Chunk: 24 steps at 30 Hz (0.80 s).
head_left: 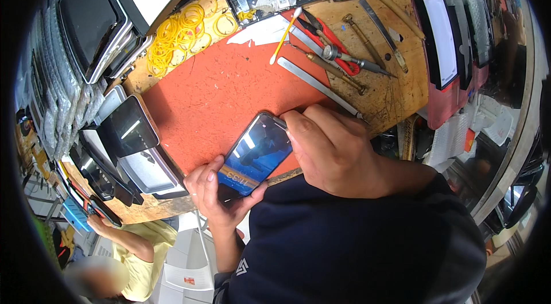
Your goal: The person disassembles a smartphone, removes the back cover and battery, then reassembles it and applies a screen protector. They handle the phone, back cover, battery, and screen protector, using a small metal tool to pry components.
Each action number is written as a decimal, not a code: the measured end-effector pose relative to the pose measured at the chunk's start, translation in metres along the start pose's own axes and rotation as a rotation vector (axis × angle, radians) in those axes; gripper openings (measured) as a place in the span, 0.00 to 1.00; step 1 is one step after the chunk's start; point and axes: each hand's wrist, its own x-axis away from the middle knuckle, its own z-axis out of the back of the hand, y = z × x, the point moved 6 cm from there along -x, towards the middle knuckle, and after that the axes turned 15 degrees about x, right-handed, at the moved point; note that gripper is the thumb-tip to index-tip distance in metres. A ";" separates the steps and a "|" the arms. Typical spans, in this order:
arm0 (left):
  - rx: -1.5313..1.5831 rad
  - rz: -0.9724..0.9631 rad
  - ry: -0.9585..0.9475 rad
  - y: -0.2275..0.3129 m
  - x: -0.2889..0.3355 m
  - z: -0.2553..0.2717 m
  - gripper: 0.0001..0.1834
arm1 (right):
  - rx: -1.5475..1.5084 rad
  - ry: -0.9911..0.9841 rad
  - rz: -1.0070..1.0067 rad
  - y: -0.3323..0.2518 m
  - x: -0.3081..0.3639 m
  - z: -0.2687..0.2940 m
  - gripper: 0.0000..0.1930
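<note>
**Two hands on one phone at the bench edge**

Two hands are closed around a black, glossy-screened smartphone, which is held tilted over the near edge of the orange-red rubber work mat. Its lower end is cupped by the left hand, with the thumb on the lit screen; its upper right corner is covered by the curled fingers of the right hand. What is gripped under those fingers cannot be told.

A slip is judged possible, since only part of the phone is supported over the bench edge. The glass could be scratched if it were pushed into the long flat steel ruler lying just beyond. Red-handled pliers, brass-handled screwdrivers and a heap of yellow rubber bands crowd the far side, and stacked dark tablets hem in the left.
</note>
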 end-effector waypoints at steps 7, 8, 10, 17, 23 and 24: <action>-0.010 -0.013 0.028 0.000 0.000 -0.001 0.63 | -0.027 0.084 -0.028 -0.003 0.004 -0.003 0.15; 0.001 -0.010 0.028 -0.001 0.000 -0.002 0.63 | -0.023 0.103 -0.027 -0.003 0.006 -0.004 0.15; 0.019 -0.011 0.031 0.000 0.000 -0.001 0.62 | -0.024 0.129 -0.032 -0.002 0.009 -0.004 0.15; -0.008 0.001 0.012 0.002 -0.006 -0.002 0.60 | 0.027 0.187 -0.029 -0.002 0.010 -0.010 0.15; -0.063 0.112 -0.124 0.028 -0.041 -0.008 0.53 | -0.107 0.200 -0.103 0.003 0.010 -0.009 0.17; -0.052 0.109 -0.126 0.033 -0.048 -0.015 0.52 | -0.146 0.189 -0.126 0.004 0.009 -0.009 0.16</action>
